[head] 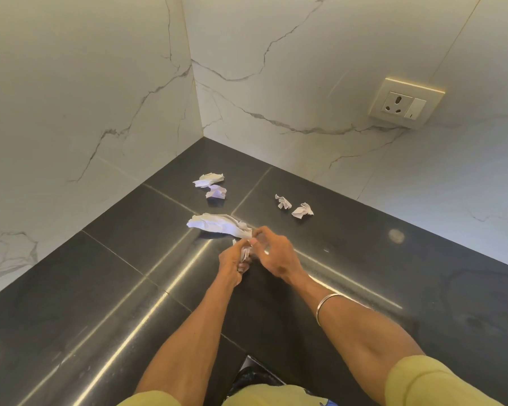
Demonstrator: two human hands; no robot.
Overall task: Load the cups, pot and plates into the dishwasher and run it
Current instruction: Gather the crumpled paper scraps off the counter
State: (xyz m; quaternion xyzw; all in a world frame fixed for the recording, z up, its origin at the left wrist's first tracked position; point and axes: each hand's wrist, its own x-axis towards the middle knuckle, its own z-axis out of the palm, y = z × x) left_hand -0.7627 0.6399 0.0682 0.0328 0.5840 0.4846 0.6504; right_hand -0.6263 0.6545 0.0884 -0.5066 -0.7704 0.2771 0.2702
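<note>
while left hand [234,260] fingers curl round crumpled paper [245,254], right hand [272,253] fingers pinch paper strip [217,224]

The counter [106,303] is dark polished stone, glossy, with bright streaks of reflected light and thin pale seams between its slabs; the walls [85,92] that meet at its far corner are white marble-look stone with grey veins, smooth and with a soft shine. On the counter lie crumpled white paper pieces [217,224], matt and creased, and the left hand [235,259] holds one more wad [245,254] of the same paper. Above the counter's right side the socket [405,102] is smooth cream plastic, the bangle [326,306] is shiny metal, and the sleeves [423,382] are matt yellow-green cloth.
</note>
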